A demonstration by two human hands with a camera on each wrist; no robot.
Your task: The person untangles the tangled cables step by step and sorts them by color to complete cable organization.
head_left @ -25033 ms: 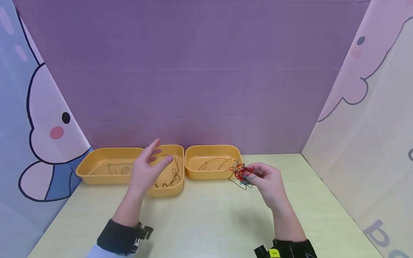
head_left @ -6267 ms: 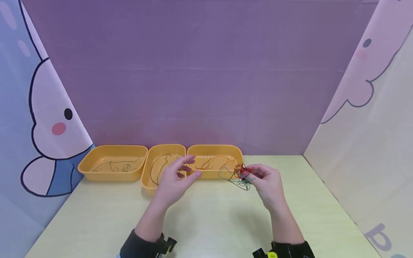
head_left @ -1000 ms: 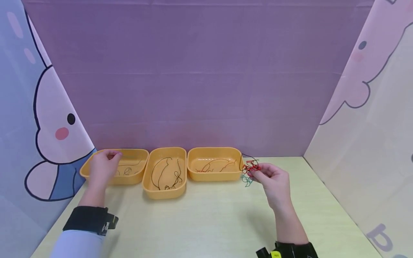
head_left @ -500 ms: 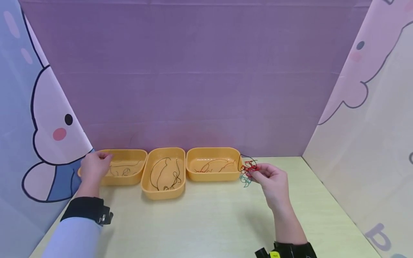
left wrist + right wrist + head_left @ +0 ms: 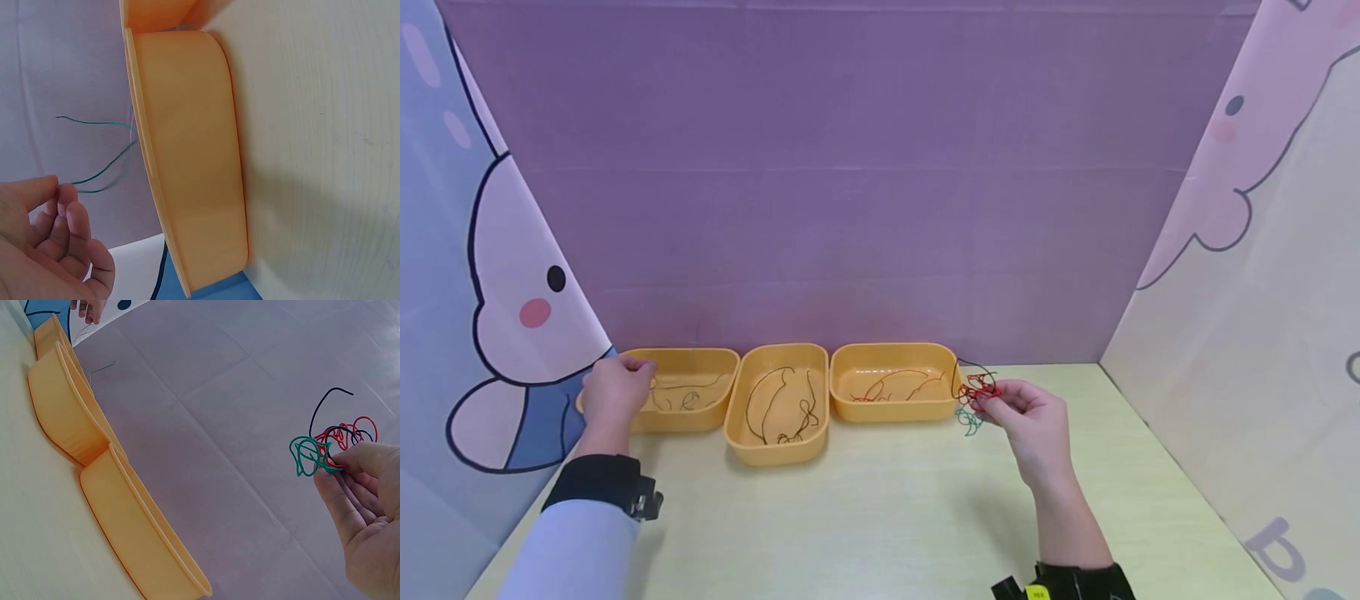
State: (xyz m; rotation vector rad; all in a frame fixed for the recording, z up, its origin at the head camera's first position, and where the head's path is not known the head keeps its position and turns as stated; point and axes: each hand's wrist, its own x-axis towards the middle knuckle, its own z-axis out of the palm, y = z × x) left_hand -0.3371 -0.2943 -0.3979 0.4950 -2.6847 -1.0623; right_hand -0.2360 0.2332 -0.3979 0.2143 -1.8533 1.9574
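My left hand [image 5: 613, 396] is over the left end of the left yellow tray [image 5: 688, 422]. Its thumb and index finger pinch a thin green wire [image 5: 106, 167], whose strands stretch past the tray's rim in the left wrist view. Green wire pieces [image 5: 691, 401] lie inside that tray. On the other side, my right hand [image 5: 1033, 425] pinches a small tangle of wires [image 5: 981, 388] in front of the right tray's corner. Red, black and green loops make up the tangle, and one black end sticks up from it in the right wrist view.
The middle tray [image 5: 778, 455] holds black wires [image 5: 805, 414], and the right tray [image 5: 895, 411] holds red ones [image 5: 880, 387]. All three trays stand side by side on the pale table [image 5: 850, 525], close to the purple backdrop [image 5: 865, 183]. Printed panels flank both sides.
Since 6.3 seconds ago my left hand has moved from near the middle tray to the left one, with slight leftward drift lately. The tangle in my right hand shows less green.
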